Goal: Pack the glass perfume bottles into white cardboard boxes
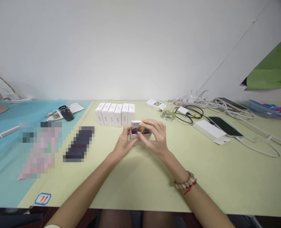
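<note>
A small open white box (140, 133) sits on the pale green table (154, 177), with dark red and yellow contents showing inside. My left hand (123, 142) grips the box's left side with curled fingers. My right hand (156, 136) curves over its top and right side, fingertips touching the contents. A bead bracelet with a red cord (186, 183) is on my right wrist. Just behind the box stands a row of several closed white boxes (115, 114).
A glass bottle (168, 115), a small printed box (155, 104), cables with a power strip (192, 106), a black phone (224, 126) and a flat white box (208, 130) lie at right. A dark cylinder (65, 113) and blurred items rest on the blue mat (3, 155) at left.
</note>
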### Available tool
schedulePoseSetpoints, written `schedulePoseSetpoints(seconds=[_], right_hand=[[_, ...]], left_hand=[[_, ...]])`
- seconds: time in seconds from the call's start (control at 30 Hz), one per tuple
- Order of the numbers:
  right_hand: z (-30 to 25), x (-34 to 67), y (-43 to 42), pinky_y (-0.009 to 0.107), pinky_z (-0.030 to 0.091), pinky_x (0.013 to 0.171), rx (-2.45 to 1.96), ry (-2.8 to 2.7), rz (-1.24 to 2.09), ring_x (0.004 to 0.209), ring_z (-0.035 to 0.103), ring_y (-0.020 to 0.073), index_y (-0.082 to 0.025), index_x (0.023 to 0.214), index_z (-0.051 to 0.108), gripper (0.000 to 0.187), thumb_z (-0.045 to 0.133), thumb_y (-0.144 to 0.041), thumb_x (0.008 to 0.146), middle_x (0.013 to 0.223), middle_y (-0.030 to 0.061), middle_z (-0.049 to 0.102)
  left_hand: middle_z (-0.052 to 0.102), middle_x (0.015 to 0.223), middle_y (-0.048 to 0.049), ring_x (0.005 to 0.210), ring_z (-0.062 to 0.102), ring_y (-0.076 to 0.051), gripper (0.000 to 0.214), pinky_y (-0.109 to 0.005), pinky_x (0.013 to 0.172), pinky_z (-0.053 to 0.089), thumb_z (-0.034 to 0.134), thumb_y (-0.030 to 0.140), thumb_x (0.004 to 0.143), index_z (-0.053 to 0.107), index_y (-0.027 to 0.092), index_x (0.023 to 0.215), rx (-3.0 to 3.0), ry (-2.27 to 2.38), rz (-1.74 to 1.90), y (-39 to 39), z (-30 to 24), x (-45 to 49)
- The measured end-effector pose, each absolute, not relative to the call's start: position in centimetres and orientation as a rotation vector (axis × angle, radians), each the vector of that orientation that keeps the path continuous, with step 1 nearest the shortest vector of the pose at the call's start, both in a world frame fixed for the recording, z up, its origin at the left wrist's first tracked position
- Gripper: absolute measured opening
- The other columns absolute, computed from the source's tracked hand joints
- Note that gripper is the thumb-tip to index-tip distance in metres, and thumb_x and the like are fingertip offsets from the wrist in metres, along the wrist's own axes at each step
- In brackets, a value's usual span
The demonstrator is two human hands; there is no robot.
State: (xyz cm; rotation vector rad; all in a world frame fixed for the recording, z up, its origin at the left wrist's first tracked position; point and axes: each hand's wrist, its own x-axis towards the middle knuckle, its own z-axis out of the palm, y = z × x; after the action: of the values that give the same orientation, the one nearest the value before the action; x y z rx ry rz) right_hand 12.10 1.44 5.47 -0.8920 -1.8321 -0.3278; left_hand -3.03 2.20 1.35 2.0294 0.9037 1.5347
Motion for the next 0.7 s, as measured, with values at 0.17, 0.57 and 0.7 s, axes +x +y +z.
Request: schedulePoseSetpoints(seconds=[0.17, 0.57, 0.7], right_hand=[[4.7, 11.6, 1.7, 0.040, 0.036, 0.088, -0.875, -1.779, -0.406, 0.103, 0.054, 0.0216, -0.029, 0.092, 0.064, 0.020, 0.063, -0.023, 0.073, 0.108, 0.0022, 0.061], [4.5, 12.9, 2.2, 0.043, 0.036, 0.088, -0.986, -1.742, -0.362, 0.107, 0.050, 0.0251, -0.027, 0.098, 0.063, 0.025, 0.058, -0.025, 0.074, 0.117, 0.0062, 0.053], [5.1, 13.8, 2.6, 0.045, 0.037, 0.088, -1.056, -1.748, -0.312, 0.111, 0.046, 0.0265, -0.026, 0.101, 0.061, 0.026, 0.058, -0.026, 0.074, 0.121, 0.0083, 0.048]], left_hand=[[0.051, 0.102, -0.0034, 0.089, 0.057, -0.013, 0.038, -0.031, 0.077, 0.051, 0.056, 0.024, 0.079, 0.034, 0.023, 0.109, 2.032, 0.934, 1.529, 2.1, 1.4, -3.0], [0.051, 0.115, -0.0074, 0.095, 0.058, -0.015, 0.045, -0.032, 0.081, 0.050, 0.061, 0.027, 0.077, 0.038, 0.024, 0.115, 2.020, 0.949, 1.470, 2.1, 2.2, -3.4], [0.050, 0.118, -0.0085, 0.098, 0.057, -0.015, 0.043, -0.033, 0.083, 0.050, 0.056, 0.026, 0.080, 0.037, 0.024, 0.118, 2.035, 0.897, 1.440, 2.1, 2.4, -3.6]])
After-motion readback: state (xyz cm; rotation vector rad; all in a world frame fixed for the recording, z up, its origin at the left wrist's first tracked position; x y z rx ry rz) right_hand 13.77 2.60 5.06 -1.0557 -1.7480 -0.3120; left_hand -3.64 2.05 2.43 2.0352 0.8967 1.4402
